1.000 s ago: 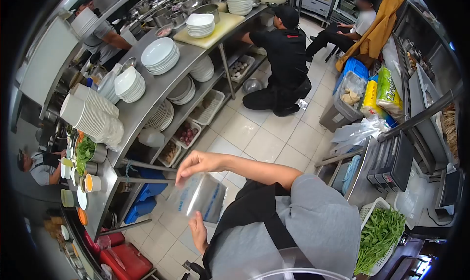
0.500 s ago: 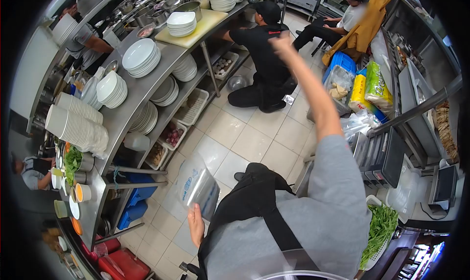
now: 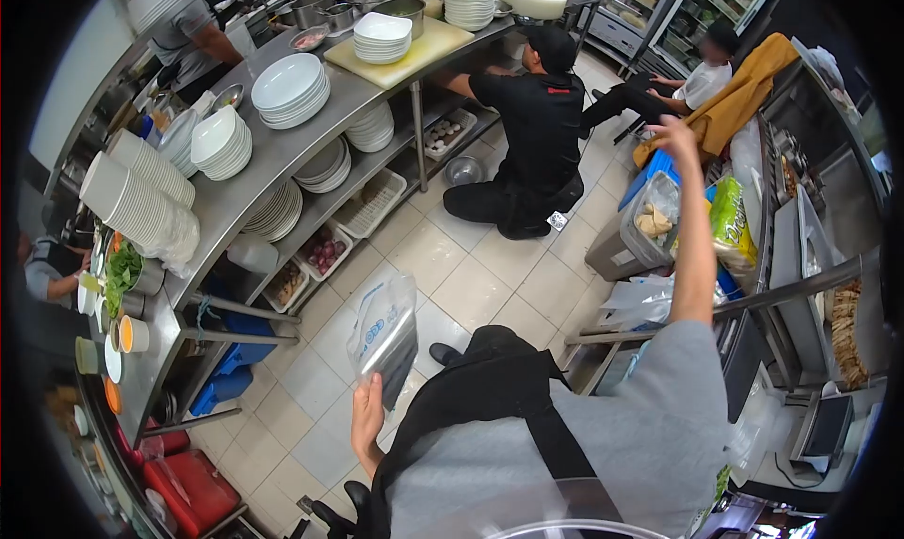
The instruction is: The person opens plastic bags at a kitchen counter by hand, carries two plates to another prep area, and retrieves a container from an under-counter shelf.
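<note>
A clear plastic bag (image 3: 386, 327) with blue print hangs upright in front of the black apron. Its lower edge is gripped by my left hand (image 3: 369, 415), thumb on the near face and the other fingers mostly hidden. My right arm reaches out to the right; my right hand (image 3: 676, 139) is raised with its fingers apart and nothing in it. In the view it overlaps the brown jacket (image 3: 749, 87), above the grey bin (image 3: 626, 242) with a plastic-lined opening.
A steel counter (image 3: 231, 214) with plate stacks runs along the left. Beside it a person in black (image 3: 541, 129) kneels on the tiles; another sits farther back. Red containers (image 3: 193, 492) are at lower left. A green package (image 3: 733, 224) and steel shelving stand at right.
My right hand has left the bag and moved up and far to the right, its fingers now spread. My left hand still holds the bag. The view has shifted.
</note>
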`<state>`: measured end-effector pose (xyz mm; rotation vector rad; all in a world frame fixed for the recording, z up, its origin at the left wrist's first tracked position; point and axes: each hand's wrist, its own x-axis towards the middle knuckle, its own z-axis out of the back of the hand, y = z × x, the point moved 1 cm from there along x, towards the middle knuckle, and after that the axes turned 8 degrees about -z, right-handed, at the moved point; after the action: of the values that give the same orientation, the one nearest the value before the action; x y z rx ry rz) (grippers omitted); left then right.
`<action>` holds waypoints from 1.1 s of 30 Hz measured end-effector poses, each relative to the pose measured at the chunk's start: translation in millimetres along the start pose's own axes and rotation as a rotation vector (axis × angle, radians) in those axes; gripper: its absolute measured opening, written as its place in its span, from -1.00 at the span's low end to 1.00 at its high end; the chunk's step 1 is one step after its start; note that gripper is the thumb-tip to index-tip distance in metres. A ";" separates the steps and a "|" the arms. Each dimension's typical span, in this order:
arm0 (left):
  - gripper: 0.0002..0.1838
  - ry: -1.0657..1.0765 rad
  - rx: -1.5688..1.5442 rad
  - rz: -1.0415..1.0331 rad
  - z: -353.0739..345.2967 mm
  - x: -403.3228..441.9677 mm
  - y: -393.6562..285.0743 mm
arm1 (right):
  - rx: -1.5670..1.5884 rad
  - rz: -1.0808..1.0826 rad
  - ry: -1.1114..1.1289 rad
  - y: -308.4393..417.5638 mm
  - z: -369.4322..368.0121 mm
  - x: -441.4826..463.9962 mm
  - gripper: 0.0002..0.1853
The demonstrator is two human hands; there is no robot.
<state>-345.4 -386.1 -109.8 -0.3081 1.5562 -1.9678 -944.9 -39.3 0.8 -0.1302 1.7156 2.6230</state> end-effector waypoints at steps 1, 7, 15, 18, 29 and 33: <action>-0.57 -0.011 -0.019 -0.024 -2.1 3.0 -4.5 | 0.055 0.160 0.190 -13.1 -46.1 -6.4 -0.69; -0.57 -0.176 -0.156 0.036 -2.8 8.8 26.4 | 0.135 0.227 1.556 4.2 -280.3 -241.6 -0.30; -0.57 -0.536 -0.380 -0.131 -10.8 -5.7 11.6 | 0.579 -0.153 1.590 14.8 -368.9 -358.4 -0.85; -0.60 -0.698 -0.088 -0.274 -6.4 -9.1 -1.1 | 0.589 -0.158 1.604 19.4 -374.8 -370.7 -0.85; -0.69 -0.878 0.039 -0.180 2.0 3.9 2.0 | 0.259 0.162 1.320 -22.9 -413.6 -372.0 -0.87; -0.76 -0.839 0.055 -0.409 2.7 16.5 20.2 | 0.269 -0.032 1.257 -21.6 -408.7 -363.5 -0.89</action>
<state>-350.7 -400.5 -131.1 -1.3159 0.9237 -1.7768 -554.4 -389.5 -155.6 -2.0900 2.1384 2.2687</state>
